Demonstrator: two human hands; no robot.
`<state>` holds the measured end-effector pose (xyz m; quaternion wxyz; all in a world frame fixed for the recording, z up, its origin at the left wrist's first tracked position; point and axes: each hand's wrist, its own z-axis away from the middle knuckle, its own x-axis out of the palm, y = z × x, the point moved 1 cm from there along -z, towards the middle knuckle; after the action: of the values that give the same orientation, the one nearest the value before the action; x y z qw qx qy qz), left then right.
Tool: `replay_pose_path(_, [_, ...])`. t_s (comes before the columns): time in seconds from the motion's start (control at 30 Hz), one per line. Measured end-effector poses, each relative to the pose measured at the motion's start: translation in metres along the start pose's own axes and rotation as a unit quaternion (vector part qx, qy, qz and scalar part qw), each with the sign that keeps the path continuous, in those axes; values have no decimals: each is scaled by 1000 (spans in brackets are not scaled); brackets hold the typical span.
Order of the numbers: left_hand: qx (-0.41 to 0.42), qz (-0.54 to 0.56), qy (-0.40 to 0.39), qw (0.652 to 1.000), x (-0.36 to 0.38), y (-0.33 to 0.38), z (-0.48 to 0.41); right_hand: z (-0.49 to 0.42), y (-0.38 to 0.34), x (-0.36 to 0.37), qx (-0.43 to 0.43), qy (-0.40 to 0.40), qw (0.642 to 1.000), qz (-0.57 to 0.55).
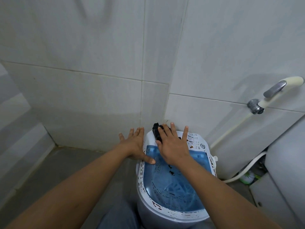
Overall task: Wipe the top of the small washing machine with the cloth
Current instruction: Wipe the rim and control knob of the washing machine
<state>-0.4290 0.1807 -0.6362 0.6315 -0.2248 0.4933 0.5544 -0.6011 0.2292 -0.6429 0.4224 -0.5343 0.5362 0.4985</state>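
Note:
The small washing machine (171, 214) stands in the corner, white with a see-through blue lid (173, 187) and a white control panel at its far end. A black cloth (156, 131) lies on the far left of the top. My right hand (173, 146) presses flat on the cloth with fingers spread, covering most of it. My left hand (135, 146) rests open against the machine's left rim, thumb on the lid's edge. Dark flecks dot the white rim.
Tiled walls meet right behind the machine. A bidet sprayer (274, 91) hangs on the right wall, its white hose (231, 129) running down to the floor. A white appliance or cabinet (287, 171) stands at the right. Grey floor lies to the left.

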Motion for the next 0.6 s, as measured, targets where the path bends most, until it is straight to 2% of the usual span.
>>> replay_pose_path(0.1, [2, -1, 2, 1000, -1, 1, 1, 2, -3, 0, 32, -7, 999, -8])
replay_pose_path(0.2, [3, -2, 4, 1000, -2, 1, 2, -2, -4, 0, 43, -11, 997, -65])
replay_pose_path(0.3, [5, -6, 4, 1000, -2, 1, 3, 1, 8, -7, -12, 6, 993, -119])
replay_pose_path(0.4, [5, -11, 0, 1000, -4, 5, 4, 6, 13, -9, -89, 0, 993, -81])
replay_pose_path(0.6, [-8, -24, -3, 1000, -6, 7, 2, -2, 5, -13, -166, -6, 986, -24])
